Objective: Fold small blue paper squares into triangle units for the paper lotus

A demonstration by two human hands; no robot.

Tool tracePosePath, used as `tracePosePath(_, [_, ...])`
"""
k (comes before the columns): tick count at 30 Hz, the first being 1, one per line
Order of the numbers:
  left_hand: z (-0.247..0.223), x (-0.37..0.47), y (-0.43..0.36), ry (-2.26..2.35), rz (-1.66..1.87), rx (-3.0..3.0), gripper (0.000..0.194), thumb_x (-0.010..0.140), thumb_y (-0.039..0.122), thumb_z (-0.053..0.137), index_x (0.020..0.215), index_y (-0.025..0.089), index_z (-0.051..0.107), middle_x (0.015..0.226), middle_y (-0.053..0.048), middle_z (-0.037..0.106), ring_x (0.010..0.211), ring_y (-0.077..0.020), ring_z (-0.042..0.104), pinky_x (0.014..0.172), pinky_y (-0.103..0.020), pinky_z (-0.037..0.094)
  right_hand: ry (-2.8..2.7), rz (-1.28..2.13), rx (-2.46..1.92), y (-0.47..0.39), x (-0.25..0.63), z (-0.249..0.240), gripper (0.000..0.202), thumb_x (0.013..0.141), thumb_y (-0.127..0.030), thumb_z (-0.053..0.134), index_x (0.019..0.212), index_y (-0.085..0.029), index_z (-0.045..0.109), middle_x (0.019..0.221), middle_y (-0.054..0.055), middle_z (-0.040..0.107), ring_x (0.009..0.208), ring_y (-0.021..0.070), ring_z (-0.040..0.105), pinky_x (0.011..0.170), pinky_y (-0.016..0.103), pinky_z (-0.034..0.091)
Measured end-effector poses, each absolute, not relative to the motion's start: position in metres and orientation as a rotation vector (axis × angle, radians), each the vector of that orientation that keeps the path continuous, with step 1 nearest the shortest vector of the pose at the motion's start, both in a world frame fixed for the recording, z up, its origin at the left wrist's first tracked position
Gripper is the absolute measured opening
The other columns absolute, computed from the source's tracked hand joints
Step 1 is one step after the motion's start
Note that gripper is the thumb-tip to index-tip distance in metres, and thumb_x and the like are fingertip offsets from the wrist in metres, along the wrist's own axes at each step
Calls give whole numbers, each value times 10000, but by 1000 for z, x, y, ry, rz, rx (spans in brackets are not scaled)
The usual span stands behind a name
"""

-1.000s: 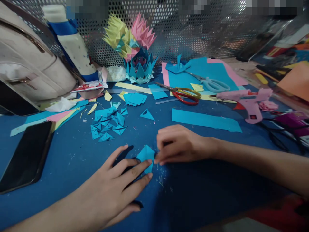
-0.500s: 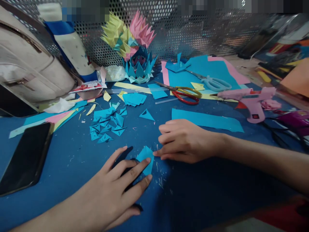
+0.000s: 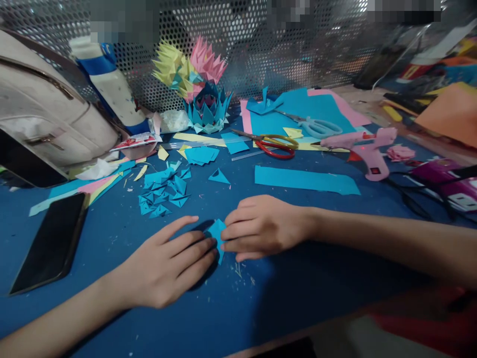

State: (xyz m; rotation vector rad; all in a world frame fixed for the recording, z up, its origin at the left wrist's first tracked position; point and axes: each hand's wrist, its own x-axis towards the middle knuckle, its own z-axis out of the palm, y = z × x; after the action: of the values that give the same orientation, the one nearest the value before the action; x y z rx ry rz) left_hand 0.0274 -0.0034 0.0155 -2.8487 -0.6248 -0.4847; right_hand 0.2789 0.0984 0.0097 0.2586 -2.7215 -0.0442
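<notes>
A small folded blue paper (image 3: 219, 229) lies flat on the blue table, between my two hands. From its left side, my left hand (image 3: 169, 261) touches the edge with bent fingertips, its index finger stretched apart above. On the right, my right hand (image 3: 264, 226) has its fingers pressed together over the paper's right part, which they hide. Behind my hands sit a pile of folded blue triangles (image 3: 164, 191), a single blue triangle (image 3: 219, 176) and a long blue strip (image 3: 305, 180).
Beyond are red-and-yellow scissors (image 3: 276, 145), light blue scissors (image 3: 322, 128), a pink glue gun (image 3: 367, 146) and paper flowers (image 3: 208, 107). A phone (image 3: 52, 241) lies at left, near a white bag (image 3: 48, 114) and a bottle (image 3: 112, 89).
My right hand has moved left onto the paper's right part. My left fingers have drawn back to its left side, closer together. The camera view has shifted slightly.
</notes>
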Motion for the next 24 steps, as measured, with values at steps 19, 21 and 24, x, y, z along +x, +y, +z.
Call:
tracePosePath(19, [16, 38, 19, -1234, -838, -3121, 138, 1025, 261, 518, 1004, 205, 642, 921, 0, 696, 911, -133, 628, 1123, -441, 300, -2791, 75, 297, 95, 280, 10, 276, 1020, -369, 482, 1118, -194, 672, 994, 28, 709, 1000, 140, 608, 693, 300, 405])
tracePosePath(21, [15, 39, 17, -1228, -847, -3082, 109, 1018, 257, 533, 1026, 206, 628, 977, -13, 699, 947, -142, 627, 1121, -444, 300, -2797, 96, 301, 95, 280, 10, 271, 1017, -362, 489, 1122, -186, 667, 992, 37, 704, 1004, 142, 610, 696, 301, 407])
tracePosePath(24, [13, 39, 15, -1121, -854, -2986, 102, 1016, 232, 530, 1025, 212, 630, 995, -20, 686, 935, -148, 611, 1067, -421, 352, -2810, 127, 298, 96, 280, 10, 273, 1022, -356, 482, 1136, -186, 662, 1004, 41, 705, 1014, 144, 609, 700, 304, 403])
